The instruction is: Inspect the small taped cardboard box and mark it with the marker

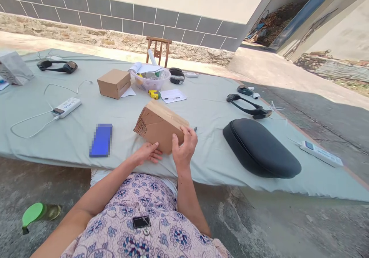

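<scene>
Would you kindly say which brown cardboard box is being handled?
The dark-marked brown cardboard box, touched by the left hand and right hand; the plain cardboard box farther back stands untouched.

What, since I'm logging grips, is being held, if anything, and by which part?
A cardboard box: the right hand grips it at its right end. The left hand touches its near lower edge; whether it grips is unclear.

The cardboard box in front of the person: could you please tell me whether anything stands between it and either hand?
Nothing visible does: the left hand touches the cardboard box at its near edge, and the right hand at its right end.
</scene>
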### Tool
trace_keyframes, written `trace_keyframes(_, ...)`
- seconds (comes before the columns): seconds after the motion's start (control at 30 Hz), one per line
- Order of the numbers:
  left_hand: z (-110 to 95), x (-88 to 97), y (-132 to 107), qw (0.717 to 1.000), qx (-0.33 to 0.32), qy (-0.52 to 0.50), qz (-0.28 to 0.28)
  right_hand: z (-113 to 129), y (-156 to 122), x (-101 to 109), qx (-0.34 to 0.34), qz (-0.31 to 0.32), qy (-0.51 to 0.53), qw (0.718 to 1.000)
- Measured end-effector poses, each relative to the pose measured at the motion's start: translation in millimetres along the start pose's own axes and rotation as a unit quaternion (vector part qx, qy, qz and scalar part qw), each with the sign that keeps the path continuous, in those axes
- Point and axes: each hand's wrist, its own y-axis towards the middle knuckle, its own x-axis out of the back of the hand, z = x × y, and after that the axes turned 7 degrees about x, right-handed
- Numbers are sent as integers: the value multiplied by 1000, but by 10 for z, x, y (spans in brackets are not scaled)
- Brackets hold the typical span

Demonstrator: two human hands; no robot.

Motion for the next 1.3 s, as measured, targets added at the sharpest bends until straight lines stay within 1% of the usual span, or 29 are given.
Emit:
trace_keyframes(0.03, -15, -24, -51, 998, 32, 53, 27, -1, 18, -2, 10, 9, 4, 1000)
trace_keyframes(0.07, -43, -39, -113, 991, 45, 114, 54, -6, 24, -11, 17, 23, 13, 1000)
trace_keyframes(0.1, -86, -44, -185, 981, 34, 175, 76, -14, 18, -25, 21, 39, 26, 999)
trace_keyframes(0.13, -142, -42, -263, 971, 2, 224, 88, -22, 5, -40, 23, 55, 40, 997)
trace_keyframes(0.17, -205, -32, -344, 962, -46, 258, 83, -28, -12, -54, 22, 68, 53, 996)
trace_keyframes(0.2, -273, -15, -422, 955, -105, 274, 51, -32, -29, -66, 19, 77, 65, 995)
trace_keyframes(0.23, -339, 8, -492, 946, -166, 278, -1, -33, -44, -75, 15, 81, 74, 994)
trace_keyframes(0.27, -399, 36, -548, 932, -225, 273, -73, -29, -54, -83, 10, 83, 82, 993)
trace_keyframes(0.3, -449, 69, -585, 910, -279, 263, -161, -20, -60, -90, 6, 83, 87, 993)
trace_keyframes(0.33, -487, 105, -601, 876, -321, 255, -254, -6, -62, -100, 1, 79, 89, 993)
trace_keyframes(0.37, -512, 142, -595, 835, -351, 252, -342, 14, -60, -113, -5, 72, 88, 994)
trace_keyframes(0.4, -525, 176, -570, 795, -366, 256, -412, 39, -55, -131, -12, 62, 82, 995)
trace_keyframes(0.43, -526, 203, -530, 765, -366, 266, -458, 67, -49, -153, -19, 50, 73, 996)
trace_keyframes(0.47, -518, 223, -481, 753, -353, 282, -478, 97, -43, -178, -25, 38, 62, 997)
trace_keyframes(0.5, -504, 232, -430, 757, -331, 299, -478, 125, -37, -204, -30, 29, 52, 998)
trace_keyframes(0.6, -453, 212, -315, 788, -249, 339, -449, 179, -25, -261, -41, 23, 33, 998)
trace_keyframes(0.63, -440, 199, -300, 790, -232, 349, -447, 181, -23, -267, -43, 27, 32, 998)
trace_keyframes(0.7, -422, 183, -297, 787, -219, 364, -448, 160, -24, -255, -43, 32, 37, 998)
trace_keyframes(0.8, -399, 209, -313, 784, -228, 374, -440, 94, -32, -186, -30, 36, 57, 997)
trace_keyframes(0.93, -341, 299, -277, 774, -261, 376, -437, 66, -48, -62, -14, 47, 96, 994)
trace_keyframes(1.07, -289, 367, -210, 751, -291, 354, -475, 211, -91, 9, -4, 44, 126, 991)
trace_keyframes(1.13, -273, 375, -194, 741, -306, 339, -492, 326, -125, 11, 2, 56, 133, 989)
trace_keyframes(1.2, -258, 358, -195, 747, -323, 328, -480, 435, -157, -4, 4, 80, 139, 987)
trace_keyframes(1.3, -233, 278, -226, 776, -345, 332, -410, 534, -182, -40, 2, 90, 141, 986)
